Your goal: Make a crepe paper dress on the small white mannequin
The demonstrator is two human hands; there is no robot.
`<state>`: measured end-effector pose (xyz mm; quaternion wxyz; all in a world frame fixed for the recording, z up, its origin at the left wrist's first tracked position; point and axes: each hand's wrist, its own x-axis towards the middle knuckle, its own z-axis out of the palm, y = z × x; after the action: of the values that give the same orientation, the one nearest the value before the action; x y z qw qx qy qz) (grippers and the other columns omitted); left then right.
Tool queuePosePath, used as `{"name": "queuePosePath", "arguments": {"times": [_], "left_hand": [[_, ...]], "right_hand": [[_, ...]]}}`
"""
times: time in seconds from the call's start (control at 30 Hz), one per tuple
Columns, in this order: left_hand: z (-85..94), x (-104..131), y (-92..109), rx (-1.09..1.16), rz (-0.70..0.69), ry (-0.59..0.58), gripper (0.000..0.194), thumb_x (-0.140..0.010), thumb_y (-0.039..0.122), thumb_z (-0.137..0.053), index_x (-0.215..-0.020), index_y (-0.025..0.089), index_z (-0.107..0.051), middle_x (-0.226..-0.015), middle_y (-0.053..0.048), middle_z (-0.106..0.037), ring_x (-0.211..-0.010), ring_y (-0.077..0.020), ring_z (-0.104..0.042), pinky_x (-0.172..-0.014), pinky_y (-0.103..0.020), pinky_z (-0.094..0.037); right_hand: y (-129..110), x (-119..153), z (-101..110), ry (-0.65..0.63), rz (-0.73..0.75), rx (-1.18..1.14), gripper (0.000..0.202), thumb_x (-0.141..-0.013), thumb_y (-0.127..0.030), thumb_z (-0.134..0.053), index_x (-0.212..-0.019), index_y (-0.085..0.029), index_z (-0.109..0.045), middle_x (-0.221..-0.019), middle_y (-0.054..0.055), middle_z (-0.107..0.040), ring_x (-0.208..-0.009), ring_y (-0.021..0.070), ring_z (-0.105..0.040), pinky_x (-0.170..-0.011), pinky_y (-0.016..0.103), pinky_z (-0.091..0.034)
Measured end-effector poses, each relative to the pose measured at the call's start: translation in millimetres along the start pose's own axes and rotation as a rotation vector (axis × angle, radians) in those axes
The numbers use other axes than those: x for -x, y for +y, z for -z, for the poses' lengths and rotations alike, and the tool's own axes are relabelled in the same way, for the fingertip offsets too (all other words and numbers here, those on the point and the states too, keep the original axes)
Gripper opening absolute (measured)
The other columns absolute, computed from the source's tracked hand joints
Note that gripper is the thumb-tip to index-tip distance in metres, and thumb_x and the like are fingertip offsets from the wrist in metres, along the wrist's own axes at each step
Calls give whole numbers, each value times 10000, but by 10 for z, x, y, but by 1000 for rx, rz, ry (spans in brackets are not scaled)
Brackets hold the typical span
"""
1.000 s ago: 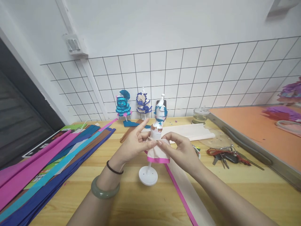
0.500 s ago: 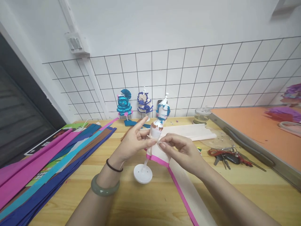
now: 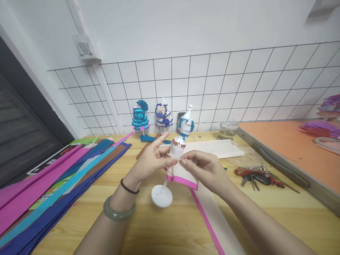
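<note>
Head view shows the small mannequin (image 3: 177,152) tilted over the surface, top leaning away right, its waist pinched between left hand (image 3: 148,161) and right hand (image 3: 205,168), whose fingers press the pink-edged paper strip (image 3: 183,175) trailing toward the viewer.

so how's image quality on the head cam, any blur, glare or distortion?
Head view: soft even light, no glare, faint shadows; wire grid lines bow with wide-angle distortion; left hand, right hand and mini mannequin sharp, no motion blur.
</note>
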<state>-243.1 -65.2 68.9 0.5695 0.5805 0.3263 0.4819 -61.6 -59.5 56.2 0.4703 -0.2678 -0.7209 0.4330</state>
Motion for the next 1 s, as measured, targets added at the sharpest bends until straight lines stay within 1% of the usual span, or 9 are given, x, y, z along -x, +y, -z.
{"name": "queuePosePath", "arguments": {"times": [0.1, 0.17, 0.33, 0.47, 0.63, 0.8, 0.87, 0.93, 1.0], "left_hand": [[-3, -3, -18, -17, -6, 1, 964, -689, 176, -699, -1420, 267, -77, -1050, -96, -650, -738, -152, -625, -567, -236, -487], [-8, -1, -26, -24, -12, 0, 963, -696, 179, -697, -1420, 269, -70, -1075, -105, -644, -759, -163, -634, -584, -244, -486], [-21, 5, -23, -15, -12, 1, 960, -692, 186, -701, -1420, 270, -80, -1075, -107, -647, -770, -181, -646, -605, -265, -484], [-24, 0, -22, -10, -1, -8, 948, -691, 193, -700, -1418, 279, -99, -1060, -96, -648, -729, -171, -652, -590, -262, -477], [-32, 0, -33, -24, -7, -14, 886, -702, 207, -691, -1415, 232, -165, -968, -82, -664, -665, -156, -645, -592, -269, -468], [-70, -7, -40, -79, -5, 10, 892, -701, 245, -699, -1414, 190, -165, -732, -30, -668, -672, -186, -650, -628, -294, -471], [-83, -10, -40, -91, 1, 30, 897, -696, 251, -704, -1412, 180, -167, -674, -12, -655, -693, -192, -649, -639, -295, -472], [-89, -8, -37, -97, 6, 56, 907, -696, 257, -703, -1415, 180, -156, -696, -17, -662, -717, -192, -646, -648, -292, -473], [-87, -4, -30, -95, 11, 82, 921, -698, 260, -699, -1419, 185, -131, -771, -38, -680, -748, -191, -642, -652, -290, -478]], "right_hand": [[25, 8, -11, 46, -26, -30, 117, -783, -286, -618, -753, -174, -601, -692, 1, -605, -605, 110, -509, -546, 231, -389], [40, 12, -18, 56, -44, -40, 133, -777, -297, -625, -745, -174, -586, -686, 0, -590, -601, 108, -496, -541, 232, -380], [56, 3, -29, 62, -63, -39, 152, -775, -312, -626, -741, -173, -573, -692, 5, -583, -614, 112, -489, -553, 236, -375], [60, -10, -26, 69, -69, -23, 160, -775, -319, -624, -739, -175, -566, -676, 0, -574, -597, 109, -480, -539, 235, -365], [59, -11, -22, 60, -80, -2, 163, -777, -319, -617, -735, -174, -556, -672, 0, -569, -596, 111, -482, -536, 234, -367], [77, -16, -36, 54, -83, 46, 163, -791, -318, -593, -735, -173, -545, -644, -7, -551, -570, 107, -464, -513, 234, -349], [82, -20, -37, 55, -84, 58, 167, -796, -324, -587, -740, -173, -543, -647, -4, -555, -573, 110, -472, -517, 236, -358], [79, -24, -26, 48, -74, 74, 172, -801, -333, -582, -746, -175, -543, -666, 1, -567, -591, 116, -493, -531, 239, -378], [67, -25, -2, 49, -46, 128, 165, -807, -338, -576, -766, -180, -552, -717, 12, -589, -644, 131, -528, -577, 255, -412]]}}
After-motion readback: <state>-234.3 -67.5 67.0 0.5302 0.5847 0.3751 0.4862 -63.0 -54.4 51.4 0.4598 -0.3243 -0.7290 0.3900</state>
